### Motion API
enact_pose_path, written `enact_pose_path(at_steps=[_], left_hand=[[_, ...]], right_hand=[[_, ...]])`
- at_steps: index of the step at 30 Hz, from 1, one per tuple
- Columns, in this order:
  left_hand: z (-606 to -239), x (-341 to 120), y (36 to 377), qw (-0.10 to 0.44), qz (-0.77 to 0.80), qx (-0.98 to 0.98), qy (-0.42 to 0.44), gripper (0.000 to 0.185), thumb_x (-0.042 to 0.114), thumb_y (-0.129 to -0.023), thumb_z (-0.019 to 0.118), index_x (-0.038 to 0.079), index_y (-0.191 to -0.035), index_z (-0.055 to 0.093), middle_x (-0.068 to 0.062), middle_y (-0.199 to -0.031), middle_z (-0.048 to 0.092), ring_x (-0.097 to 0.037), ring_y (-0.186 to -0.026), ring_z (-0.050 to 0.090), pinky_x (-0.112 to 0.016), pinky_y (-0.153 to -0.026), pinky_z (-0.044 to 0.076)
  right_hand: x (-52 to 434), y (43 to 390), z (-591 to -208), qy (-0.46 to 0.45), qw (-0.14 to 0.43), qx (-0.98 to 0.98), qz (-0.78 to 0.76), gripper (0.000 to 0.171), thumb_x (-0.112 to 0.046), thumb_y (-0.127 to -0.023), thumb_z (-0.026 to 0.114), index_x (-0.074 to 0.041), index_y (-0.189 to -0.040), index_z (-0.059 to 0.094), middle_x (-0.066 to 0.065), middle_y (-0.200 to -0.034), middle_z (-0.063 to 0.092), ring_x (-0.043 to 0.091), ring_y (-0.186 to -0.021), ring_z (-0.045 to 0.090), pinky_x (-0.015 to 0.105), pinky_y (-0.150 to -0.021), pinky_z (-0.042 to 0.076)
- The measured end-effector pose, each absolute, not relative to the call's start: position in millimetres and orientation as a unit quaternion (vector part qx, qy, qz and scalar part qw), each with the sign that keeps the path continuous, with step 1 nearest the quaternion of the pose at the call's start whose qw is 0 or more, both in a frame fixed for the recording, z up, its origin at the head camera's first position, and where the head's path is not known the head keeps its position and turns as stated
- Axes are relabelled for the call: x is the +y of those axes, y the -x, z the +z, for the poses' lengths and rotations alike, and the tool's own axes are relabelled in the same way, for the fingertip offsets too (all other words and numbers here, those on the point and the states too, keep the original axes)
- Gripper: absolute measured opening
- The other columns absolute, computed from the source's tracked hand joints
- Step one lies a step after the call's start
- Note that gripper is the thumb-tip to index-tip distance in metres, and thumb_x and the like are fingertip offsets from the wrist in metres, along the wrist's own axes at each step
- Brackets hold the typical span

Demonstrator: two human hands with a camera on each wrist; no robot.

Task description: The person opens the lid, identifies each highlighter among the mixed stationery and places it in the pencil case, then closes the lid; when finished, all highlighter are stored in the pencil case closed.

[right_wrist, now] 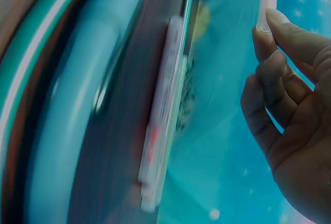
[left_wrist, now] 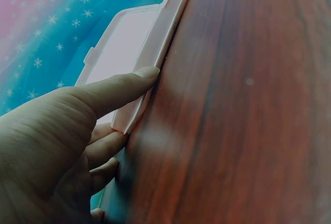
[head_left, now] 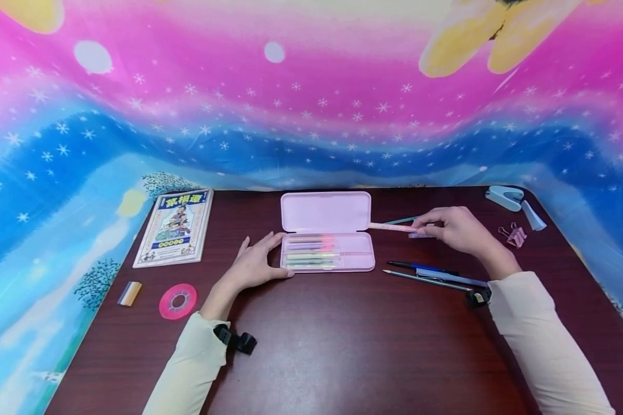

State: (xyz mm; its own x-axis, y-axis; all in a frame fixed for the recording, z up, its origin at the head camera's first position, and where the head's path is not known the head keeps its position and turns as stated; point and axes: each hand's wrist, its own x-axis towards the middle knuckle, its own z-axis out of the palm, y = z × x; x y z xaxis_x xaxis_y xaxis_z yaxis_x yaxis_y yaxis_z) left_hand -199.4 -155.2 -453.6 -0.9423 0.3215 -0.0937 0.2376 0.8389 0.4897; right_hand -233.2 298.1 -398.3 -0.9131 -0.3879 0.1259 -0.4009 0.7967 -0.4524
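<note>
A dark red-brown wooden table point(head_left: 342, 346) carries an illustrated booklet point(head_left: 175, 226) at far left, with a pink tape roll point(head_left: 178, 301) and a striped eraser point(head_left: 130, 293) nearer. Far right lie a pale blue stapler point(head_left: 505, 197) and pink binder clips point(head_left: 514, 234).

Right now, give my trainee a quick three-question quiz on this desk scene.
1. True or false: the pencil case lies open.
2. What does the right hand pinch? A) pink pen B) stapler C) tape roll
3. Which hand steadies the case's left edge?

Key:
1. True; its lid is folded back.
2. A.
3. The left hand.
</note>
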Motion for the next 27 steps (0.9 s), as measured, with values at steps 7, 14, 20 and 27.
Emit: enact_pose_path(at_steps=[7, 14, 20, 27], left_hand=[[-452, -156, 198, 0.088, 0.244, 0.955, -0.142, 0.097, 0.048, -0.078, 0.083, 0.012, -0.157, 0.039, -0.016, -0.162, 0.039, -0.031, -0.154, 0.031, -0.064, -0.125, 0.004], [-451, -154, 200, 0.088, 0.249, 0.953, -0.147, 0.098, 0.048, -0.078, 0.083, 0.012, -0.157, 0.038, -0.016, -0.162, 0.039, -0.03, -0.154, 0.031, -0.063, -0.126, 0.004], [-452, -155, 200, 0.087, 0.25, 0.953, -0.146, 0.097, 0.048, -0.078, 0.083, 0.012, -0.157, 0.039, -0.015, -0.162, 0.039, -0.03, -0.154, 0.031, -0.064, -0.125, 0.005], [-453, -155, 199, 0.087, 0.247, 0.953, -0.15, 0.097, 0.049, -0.078, 0.082, 0.012, -0.157, 0.04, -0.017, -0.161, 0.039, -0.031, -0.154, 0.032, -0.064, -0.125, 0.005]], right_hand=[[260, 239, -403, -0.242, 0.0, -0.939, 0.243, 0.012, -0.021, -0.093, 0.074, -0.025, -0.102, 0.081, 0.0, -0.102, 0.078, 0.017, -0.08, 0.06, 0.034, -0.075, 0.047], [224, 244, -398, -0.268, 0.009, -0.931, 0.248, 0.011, -0.021, -0.09, 0.078, -0.023, -0.1, 0.082, 0.0, -0.102, 0.079, 0.015, -0.085, 0.067, 0.036, -0.079, 0.052], [194, 248, -396, -0.274, -0.007, -0.934, 0.228, 0.012, -0.023, -0.092, 0.075, -0.023, -0.102, 0.083, 0.0, -0.105, 0.079, 0.015, -0.087, 0.069, 0.038, -0.079, 0.053], [164, 248, -406, -0.266, -0.016, -0.944, 0.195, 0.013, -0.022, -0.093, 0.074, -0.027, -0.102, 0.083, -0.006, -0.104, 0.079, 0.015, -0.09, 0.071, 0.037, -0.072, 0.055]])
